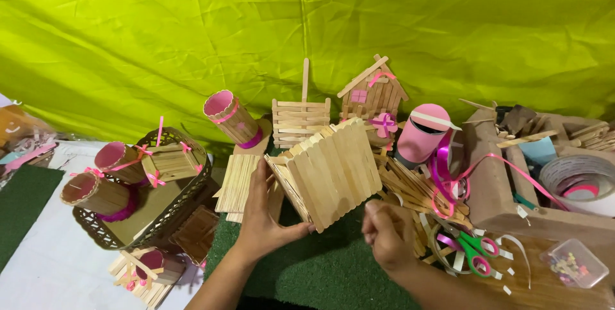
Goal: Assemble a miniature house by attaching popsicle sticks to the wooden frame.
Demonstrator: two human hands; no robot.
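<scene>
Nearest the camera, the right hand (389, 236) is curled into a loose fist, fingers pressed together, empty as far as I can tell, just beside the lower right corner of the craft-stick box (330, 172). Left hand (262, 217) grips that box from its left side, thumb across the lower front edge. Tilted, the box's long axis runs up-right above the green mat (320, 271). Green-handled scissors (471, 249) lie right of the fist.

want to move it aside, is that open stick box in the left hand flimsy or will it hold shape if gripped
The stick box is probably light, being only thin flat wooden sticks. It likely keeps its shape: the left hand holds it tilted by one corner and the walls stay straight. A hard squeeze may still pop the joints, since the walls are one stick thick.
</scene>
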